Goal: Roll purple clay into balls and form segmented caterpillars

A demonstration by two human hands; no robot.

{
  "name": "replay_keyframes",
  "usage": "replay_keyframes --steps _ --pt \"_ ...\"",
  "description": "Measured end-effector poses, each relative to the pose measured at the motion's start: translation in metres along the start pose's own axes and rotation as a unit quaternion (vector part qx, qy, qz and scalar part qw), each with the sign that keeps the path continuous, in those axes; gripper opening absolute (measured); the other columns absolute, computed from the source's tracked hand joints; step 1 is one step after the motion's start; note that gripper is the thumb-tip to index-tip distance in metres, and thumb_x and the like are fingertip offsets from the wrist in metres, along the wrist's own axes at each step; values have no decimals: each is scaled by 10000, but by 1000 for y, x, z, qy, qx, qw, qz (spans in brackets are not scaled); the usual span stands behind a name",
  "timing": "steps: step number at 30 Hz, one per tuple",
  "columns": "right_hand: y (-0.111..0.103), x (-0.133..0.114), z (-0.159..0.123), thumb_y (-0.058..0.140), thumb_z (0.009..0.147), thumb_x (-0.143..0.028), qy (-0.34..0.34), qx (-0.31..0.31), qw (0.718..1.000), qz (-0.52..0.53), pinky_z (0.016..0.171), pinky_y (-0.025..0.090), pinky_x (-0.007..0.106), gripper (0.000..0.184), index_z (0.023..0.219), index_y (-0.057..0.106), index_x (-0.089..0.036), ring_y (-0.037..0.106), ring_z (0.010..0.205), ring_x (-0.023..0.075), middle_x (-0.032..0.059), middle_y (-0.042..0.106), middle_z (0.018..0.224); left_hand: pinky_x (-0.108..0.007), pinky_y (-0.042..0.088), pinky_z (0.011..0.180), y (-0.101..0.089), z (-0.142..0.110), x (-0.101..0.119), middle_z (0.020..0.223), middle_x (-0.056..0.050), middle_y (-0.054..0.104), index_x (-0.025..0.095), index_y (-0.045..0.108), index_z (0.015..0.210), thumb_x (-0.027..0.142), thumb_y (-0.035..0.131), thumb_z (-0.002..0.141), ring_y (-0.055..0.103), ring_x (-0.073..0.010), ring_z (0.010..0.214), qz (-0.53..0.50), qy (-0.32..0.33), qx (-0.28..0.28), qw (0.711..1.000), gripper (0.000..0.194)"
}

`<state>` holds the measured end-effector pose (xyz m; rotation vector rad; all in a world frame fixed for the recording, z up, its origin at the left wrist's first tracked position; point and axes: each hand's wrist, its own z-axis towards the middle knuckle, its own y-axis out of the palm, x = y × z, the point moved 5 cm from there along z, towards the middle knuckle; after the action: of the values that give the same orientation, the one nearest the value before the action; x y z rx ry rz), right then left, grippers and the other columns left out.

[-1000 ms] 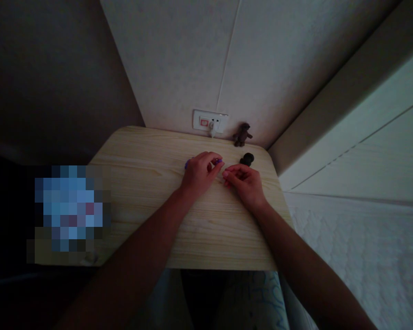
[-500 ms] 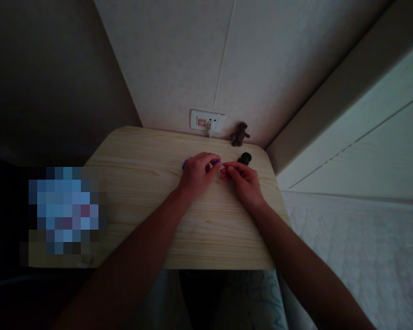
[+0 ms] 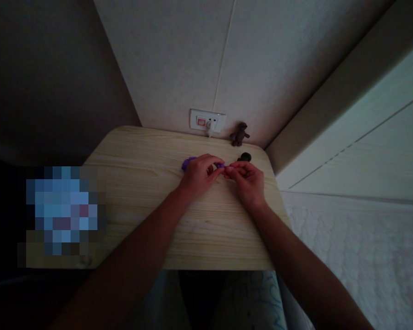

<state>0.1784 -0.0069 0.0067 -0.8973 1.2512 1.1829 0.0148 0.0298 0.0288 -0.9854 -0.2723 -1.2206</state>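
My left hand (image 3: 200,174) is closed over the wooden table (image 3: 206,229), thumb and fingertips pinching a small purple piece (image 3: 220,166) that looks like modelling clay. Facing it from the right, my right hand (image 3: 248,181) is also closed; its thumb and forefinger pinch the other end of that piece. A reddish patch under the right fingertips is too small to make out. Beyond the left knuckles lies a larger purple lump (image 3: 187,163), partly hidden by that hand. Just behind the right hand sits a black rounded piece (image 3: 245,157), its lower part covered.
A dark brown bear-like figure (image 3: 240,134) stands at the table's back edge against the wall. Left of it, a wall socket (image 3: 207,121) holds a white plug. A blurred-out bluish object (image 3: 62,206) is at the left. A pale quilted surface (image 3: 358,256) lies to the right.
My right fingertips have moved left and now meet the purple piece at my left fingertips; a gap separated the hands before. The view has shifted slightly.
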Motion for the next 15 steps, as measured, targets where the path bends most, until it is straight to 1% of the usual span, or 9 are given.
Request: replay_keyframes --steps 6,11,15 --pt "0 0 1 951 654 -507 7 12 1000 5 750 654 324 420 864 729 -218 758 699 167 10 792 773 -201 506 643 -1 0 1 867 -5 763 176 773 987 134 801 847 624 -74 609 0 10 3 1000 148" --pt "-1 -3 1 920 717 -441 -30 9 999 -26 685 619 302 325 915 796 -214 730 664 155 16 794 756 -197 508 636 -1 0 2 872 -9 770 179 777 999 163 799 864 629 -74 612 -7 7 6 1000 138" --pt "-2 -2 1 913 730 -409 -31 10 999 -25 725 627 330 284 920 822 -218 745 697 173 24 800 764 -194 510 636 -1 0 1 894 -9 776 182 779 1000 150 801 855 625 -69 609 -13 6 5 1000 150"
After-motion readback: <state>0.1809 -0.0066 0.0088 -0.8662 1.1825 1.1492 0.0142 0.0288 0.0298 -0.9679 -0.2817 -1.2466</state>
